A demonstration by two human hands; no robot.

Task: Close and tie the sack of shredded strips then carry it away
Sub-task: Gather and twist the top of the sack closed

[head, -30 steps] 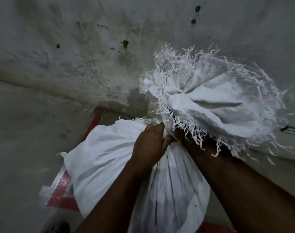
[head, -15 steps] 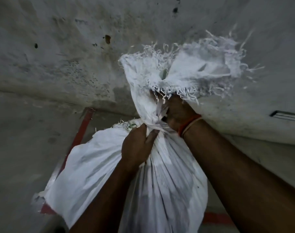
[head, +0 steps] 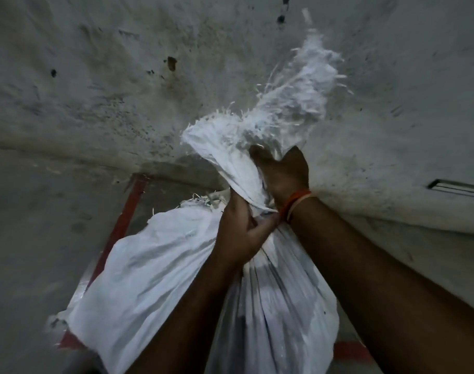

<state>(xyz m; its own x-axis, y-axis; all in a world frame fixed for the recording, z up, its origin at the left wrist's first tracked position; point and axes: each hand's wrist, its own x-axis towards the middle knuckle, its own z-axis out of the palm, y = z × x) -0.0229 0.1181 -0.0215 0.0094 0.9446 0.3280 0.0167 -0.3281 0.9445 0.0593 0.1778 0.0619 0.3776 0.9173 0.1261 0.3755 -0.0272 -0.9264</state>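
A full white woven sack (head: 163, 265) stands in front of me, its body bulging toward the lower left. Its frayed mouth (head: 289, 103) is gathered into a twisted neck that rises up and to the right, blurred at the tip. My left hand (head: 241, 233) is clamped around the neck just above the bulging body. My right hand (head: 281, 171), with an orange thread band at the wrist, grips the twisted cloth higher up. A few pale strips (head: 203, 201) poke out behind the neck.
A stained grey wall (head: 122, 76) rises close behind the sack. A red-painted frame or line (head: 122, 225) runs along the grey floor to the left and under the sack. A dark slot (head: 457, 187) sits at the right.
The sack's frayed mouth has gone from spread wide to gathered and twisted into a narrow neck swinging up to the right. My right hand moved up along it; my left hand stays at the neck.
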